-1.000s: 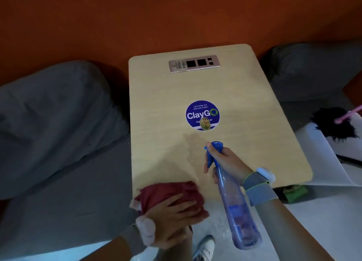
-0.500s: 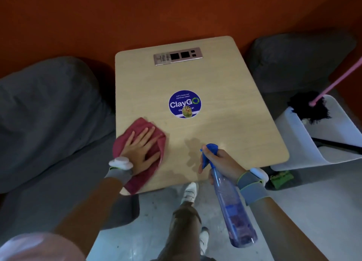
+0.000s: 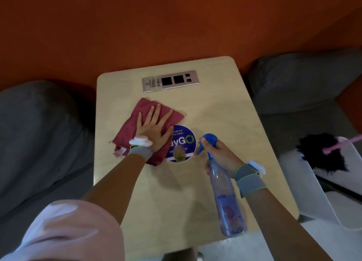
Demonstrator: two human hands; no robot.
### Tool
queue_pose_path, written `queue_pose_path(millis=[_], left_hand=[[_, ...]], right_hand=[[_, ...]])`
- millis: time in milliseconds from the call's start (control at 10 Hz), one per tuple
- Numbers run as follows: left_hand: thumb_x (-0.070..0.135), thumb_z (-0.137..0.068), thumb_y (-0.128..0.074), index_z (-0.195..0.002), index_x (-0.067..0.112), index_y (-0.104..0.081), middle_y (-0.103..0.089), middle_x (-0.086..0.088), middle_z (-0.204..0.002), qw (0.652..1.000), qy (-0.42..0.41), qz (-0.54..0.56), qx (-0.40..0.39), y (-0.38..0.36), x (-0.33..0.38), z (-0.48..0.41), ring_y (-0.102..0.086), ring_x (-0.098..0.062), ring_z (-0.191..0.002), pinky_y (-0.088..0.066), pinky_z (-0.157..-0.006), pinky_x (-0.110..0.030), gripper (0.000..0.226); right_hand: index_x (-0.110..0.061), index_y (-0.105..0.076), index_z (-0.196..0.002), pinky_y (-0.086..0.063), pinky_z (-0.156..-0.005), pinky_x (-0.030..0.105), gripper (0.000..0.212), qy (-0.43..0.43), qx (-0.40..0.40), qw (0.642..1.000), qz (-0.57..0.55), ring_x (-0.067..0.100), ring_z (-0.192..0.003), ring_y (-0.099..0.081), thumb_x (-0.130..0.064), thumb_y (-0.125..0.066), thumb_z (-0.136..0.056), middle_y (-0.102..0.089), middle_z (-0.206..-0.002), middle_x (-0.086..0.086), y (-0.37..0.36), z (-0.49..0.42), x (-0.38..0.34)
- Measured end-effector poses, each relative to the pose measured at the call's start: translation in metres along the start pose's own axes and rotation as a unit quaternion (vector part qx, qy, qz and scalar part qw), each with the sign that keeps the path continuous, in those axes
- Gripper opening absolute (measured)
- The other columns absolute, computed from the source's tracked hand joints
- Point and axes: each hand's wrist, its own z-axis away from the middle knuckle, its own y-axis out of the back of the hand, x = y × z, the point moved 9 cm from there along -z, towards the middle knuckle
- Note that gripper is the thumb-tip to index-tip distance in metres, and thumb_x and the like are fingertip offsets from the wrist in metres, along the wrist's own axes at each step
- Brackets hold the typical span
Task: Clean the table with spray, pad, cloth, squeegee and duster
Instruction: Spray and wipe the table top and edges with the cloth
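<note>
A light wooden table point(image 3: 225, 111) fills the middle of the view. My left hand point(image 3: 154, 125) lies flat with spread fingers on a dark red cloth point(image 3: 127, 131), pressing it to the tabletop left of centre. The cloth covers the left edge of a round blue sticker point(image 3: 185, 141). My right hand point(image 3: 219, 154) grips the neck of a clear blue spray bottle point(image 3: 225, 192) with a blue nozzle, held tilted over the table's right half, bottom end towards me.
A metal socket panel point(image 3: 170, 81) is set into the table's far end. Grey cushions point(image 3: 35, 135) lie left and far right. At the right, a white seat point(image 3: 333, 190) holds a black duster point(image 3: 321, 153) with a pink handle. An orange wall stands behind.
My left hand has slid the red cloth from the table's near left edge up towards the centre, onto the sticker's edge. My right hand with the bottle has moved forward over the table.
</note>
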Motion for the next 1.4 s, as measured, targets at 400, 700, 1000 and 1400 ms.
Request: queue_pose_path(millis=[400,700,1000,1400], left_hand=[[0.062,-0.091,-0.017,-0.147,0.046,-0.016,-0.010,0.005,-0.160,1.000,0.003,0.006,0.031,0.008,-0.007,-0.064,-0.011,-0.019,-0.147,-0.005,-0.116,-0.056,0.058],[0.062,-0.091,-0.014,-0.148,0.045,-0.014,-0.008,0.005,-0.160,1.000,0.002,0.007,0.023,0.009,-0.005,-0.063,-0.010,-0.019,-0.147,-0.004,-0.116,-0.056,0.060],[0.063,-0.090,-0.015,-0.147,0.046,-0.016,-0.010,0.005,-0.160,0.999,0.004,0.013,0.029,0.009,-0.006,-0.062,-0.011,-0.019,-0.147,-0.003,-0.116,-0.055,0.060],[0.063,-0.088,-0.014,-0.147,0.045,-0.017,-0.010,0.006,-0.160,1.000,0.010,0.009,0.023,0.008,-0.006,-0.062,-0.009,-0.018,-0.147,-0.003,-0.116,-0.054,0.062]], right_hand=[[-0.020,-0.065,-0.078,-0.046,-0.050,0.026,0.048,0.012,0.055,0.996,0.073,0.014,-0.039,-0.054,-0.058,-0.042,-0.096,-0.061,-0.067,0.012,0.048,-0.067,-0.022],[-0.014,-0.065,-0.065,-0.047,-0.061,0.033,0.059,0.009,0.080,0.994,0.073,0.020,-0.051,-0.058,-0.061,-0.044,-0.094,-0.058,-0.070,0.008,0.073,-0.066,-0.017],[-0.001,-0.061,-0.073,-0.047,-0.048,0.027,0.064,-0.008,0.027,0.995,0.097,0.029,-0.040,-0.054,-0.058,-0.042,-0.094,-0.060,-0.071,0.033,0.065,-0.047,-0.011],[0.002,-0.059,-0.067,-0.048,-0.048,0.032,0.062,-0.021,0.002,0.997,0.071,0.028,-0.037,-0.053,-0.049,-0.043,-0.098,-0.064,-0.071,0.029,0.045,-0.012,0.019]])
